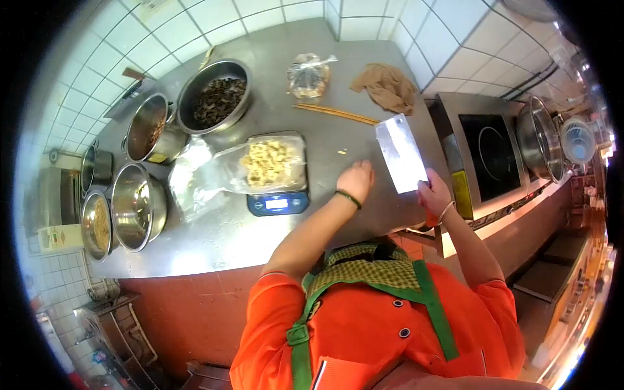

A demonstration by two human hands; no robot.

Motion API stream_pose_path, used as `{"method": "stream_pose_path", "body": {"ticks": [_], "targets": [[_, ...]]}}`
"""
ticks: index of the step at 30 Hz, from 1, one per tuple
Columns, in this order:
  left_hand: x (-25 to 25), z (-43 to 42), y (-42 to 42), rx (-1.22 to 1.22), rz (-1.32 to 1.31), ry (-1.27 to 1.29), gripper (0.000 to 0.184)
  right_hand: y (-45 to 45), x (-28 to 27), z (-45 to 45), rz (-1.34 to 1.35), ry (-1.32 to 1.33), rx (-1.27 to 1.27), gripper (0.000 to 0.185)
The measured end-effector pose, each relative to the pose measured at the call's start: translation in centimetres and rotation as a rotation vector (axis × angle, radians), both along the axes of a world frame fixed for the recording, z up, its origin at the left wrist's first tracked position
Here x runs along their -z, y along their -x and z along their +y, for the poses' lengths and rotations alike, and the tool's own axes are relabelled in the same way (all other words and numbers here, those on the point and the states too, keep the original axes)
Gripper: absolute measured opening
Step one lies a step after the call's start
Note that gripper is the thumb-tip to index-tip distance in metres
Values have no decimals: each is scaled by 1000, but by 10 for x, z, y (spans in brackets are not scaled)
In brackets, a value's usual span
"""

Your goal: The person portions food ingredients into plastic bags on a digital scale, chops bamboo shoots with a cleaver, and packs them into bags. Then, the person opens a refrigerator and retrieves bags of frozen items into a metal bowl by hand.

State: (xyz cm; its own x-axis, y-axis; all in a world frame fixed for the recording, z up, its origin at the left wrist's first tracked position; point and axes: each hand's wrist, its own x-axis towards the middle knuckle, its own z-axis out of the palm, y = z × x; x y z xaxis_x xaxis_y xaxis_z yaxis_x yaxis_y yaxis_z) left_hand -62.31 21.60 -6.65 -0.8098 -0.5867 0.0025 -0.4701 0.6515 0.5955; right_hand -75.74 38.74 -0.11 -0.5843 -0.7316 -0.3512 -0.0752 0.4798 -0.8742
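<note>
My right hand (434, 192) is wrapped round the red handle of a cleaver (400, 153), its broad blade pointing away over the steel table (325, 146). My left hand (356, 180) rests low over the table, fingers curled together; whether anything is in them is hidden. Just beyond it lies a small pale piece (342, 152). To the left, a clear bag (227, 170) with pale chopped pieces (268, 162) lies on a digital scale (278, 203) with a lit display. Wooden chopsticks (335, 114) lie beyond my hands, near the blade's tip.
A steel bowl of dark food (242, 107), a pot (138, 133), an empty bowl (155, 208) and other vessels stand left. A tied bag (308, 78) and brown cloth (388, 86) lie at the back. An induction cooker (495, 153) stands right.
</note>
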Motion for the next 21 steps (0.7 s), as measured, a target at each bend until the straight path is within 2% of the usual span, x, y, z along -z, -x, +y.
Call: {"method": "stream_pose_path", "body": {"ticks": [3,5,7,8,10,12,13,16,17,21], "targets": [[-2,10,27,-17,-122,144,25,13,-7,12,91,1,-89,14],[-11,18,29,-28,-173,146,30,19,-7,12,92,10,-119,16],[-25,24,23,-35,-229,149,36,21,-6,12,243,-46,-217,15],[-33,27,17,-67,-245,162,42,20,-6,11,230,-43,-216,15],[-33,25,4,-93,-269,178,48,16,-9,8,520,85,-323,13],[-15,17,-11,-92,-20,252,54,8,-16,4,533,46,-344,13],[-11,12,-15,-135,137,252,45,5,-18,1,553,6,-369,13],[0,2,-18,-42,275,131,35,0,-16,-7,589,-125,-496,14],[1,4,-15,-21,347,122,25,-1,-18,-12,589,-127,-497,14],[5,8,-12,-28,397,136,23,-6,-22,-35,574,-402,-599,12]]}}
